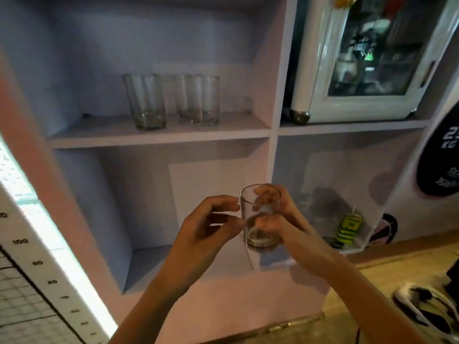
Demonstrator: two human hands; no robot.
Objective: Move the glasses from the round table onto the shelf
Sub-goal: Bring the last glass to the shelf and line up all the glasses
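Note:
My right hand [280, 222] grips a clear empty glass [259, 209], held upright in front of the lower shelf compartment. My left hand [208, 224] hovers just left of the glass, fingers curled and apart, its fingertips close to the glass wall, holding nothing. On the upper shelf board [159, 137] stand several clear glasses: one pair at the left [146, 103] and a group to its right [198, 100]. The round table is out of view.
A white cabinet with a glass door [367, 60] sits on the right upper shelf. A green and yellow packet [349, 227] lies in the lower right compartment. Shoes [427, 311] rest on the wooden floor at the right. A measuring chart [37, 269] stands at the left.

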